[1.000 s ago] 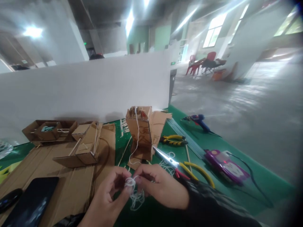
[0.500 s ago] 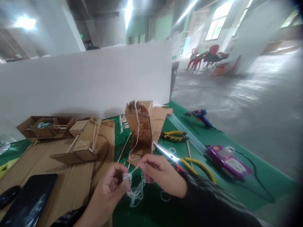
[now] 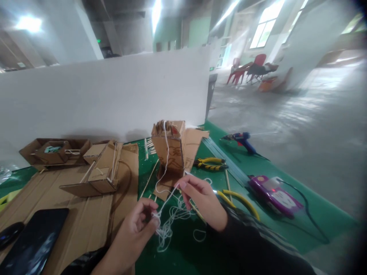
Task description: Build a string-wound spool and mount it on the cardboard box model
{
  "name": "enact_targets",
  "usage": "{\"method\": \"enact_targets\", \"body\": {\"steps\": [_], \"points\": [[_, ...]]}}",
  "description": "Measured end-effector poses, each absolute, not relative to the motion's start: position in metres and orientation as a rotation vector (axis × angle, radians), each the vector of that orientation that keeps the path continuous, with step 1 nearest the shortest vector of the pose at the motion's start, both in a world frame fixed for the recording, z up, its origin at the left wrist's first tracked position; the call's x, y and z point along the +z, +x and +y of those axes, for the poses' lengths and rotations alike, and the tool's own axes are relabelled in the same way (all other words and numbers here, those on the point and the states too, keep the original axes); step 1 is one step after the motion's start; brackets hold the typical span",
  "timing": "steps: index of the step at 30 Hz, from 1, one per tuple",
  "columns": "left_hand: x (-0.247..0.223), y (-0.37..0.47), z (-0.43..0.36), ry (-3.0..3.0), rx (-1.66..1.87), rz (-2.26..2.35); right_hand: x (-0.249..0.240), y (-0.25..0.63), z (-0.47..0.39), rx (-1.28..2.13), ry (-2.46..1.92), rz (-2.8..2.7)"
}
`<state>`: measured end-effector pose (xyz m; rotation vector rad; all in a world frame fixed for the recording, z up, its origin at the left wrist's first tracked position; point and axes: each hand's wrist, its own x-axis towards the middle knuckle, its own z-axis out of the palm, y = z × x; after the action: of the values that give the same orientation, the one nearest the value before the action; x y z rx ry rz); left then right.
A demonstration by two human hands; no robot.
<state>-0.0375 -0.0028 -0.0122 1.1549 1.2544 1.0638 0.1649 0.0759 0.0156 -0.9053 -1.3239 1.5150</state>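
White string (image 3: pixel 172 217) lies in a loose tangle between my hands. My left hand (image 3: pixel 140 223) is closed on a bunched part of it. Thumb and fingers of my right hand (image 3: pixel 202 196) pinch a strand that runs taut down to the left-hand bunch. Behind them stands an upright cardboard piece (image 3: pixel 169 149); a strand of string hangs over its top and down its front. Partly hidden by my right hand and sleeve is a tool with yellow handles (image 3: pixel 243 202).
Yellow-and-black pliers (image 3: pixel 210 164), a blue glue gun (image 3: pixel 242 141) and a purple device with a cable (image 3: pixel 273 196) lie at right. On the left are a cardboard build (image 3: pixel 100 172) on a cardboard sheet, a black phone (image 3: pixel 34 240) and a mouse (image 3: pixel 10 233). A white partition (image 3: pixel 106 99) stands behind.
My right hand has moved up and right, drawing its strand out longer and tauter from the bunch. More of the loose string now shows between the hands. The left hand has barely moved.
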Motion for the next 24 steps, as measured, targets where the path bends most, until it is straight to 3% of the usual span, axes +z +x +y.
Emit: {"method": "enact_targets", "body": {"steps": [24], "points": [[-0.007, -0.035, 0.000, 1.175, 0.926, 1.253, 0.018, 0.178, 0.093, 1.405, -0.819, -0.764]]}}
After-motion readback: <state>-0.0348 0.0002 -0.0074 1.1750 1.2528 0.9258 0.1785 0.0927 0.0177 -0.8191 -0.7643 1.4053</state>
